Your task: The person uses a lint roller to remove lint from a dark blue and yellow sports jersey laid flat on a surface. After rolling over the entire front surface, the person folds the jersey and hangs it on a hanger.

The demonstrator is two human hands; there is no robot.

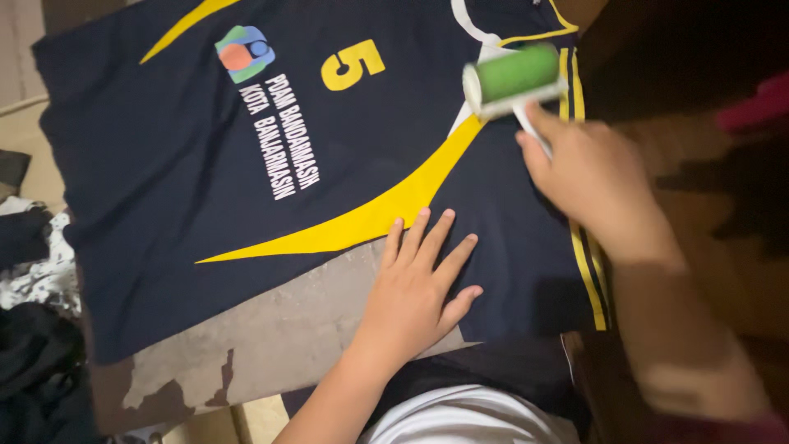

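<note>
I am looking down at a dark navy sports jersey [189, 189] spread flat across a worn board [271, 337], a grey-brown surface with patches where its coating has peeled away. The jersey covers most of the board, reaching past its far edge, and leaves a bare strip along the near edge. Curved yellow bands sweep across the cloth, with a round multicoloured emblem, white lettering and a yellow numeral printed on it (I leave the wording unread).

My left hand [419, 284] lies palm down near the middle of the board's near edge, fingers spread wide and flat. It grips nothing; the fingertips press on the navy cloth just below the yellow band, while the heel rests on the bare board.

My right hand [588, 177] is over the jersey's right side, near its thin yellow side stripes. Its fingers are curled closed around the white handle of a lint roller [514, 78], whose green drum sits on the cloth toward the far right corner, close to the white and yellow collar trim. The roller looks blurred.

A heap of dark and white patterned clothes [33, 279] lies off the board's left edge. Something pink [756, 107] shows dimly at the far right.
</note>
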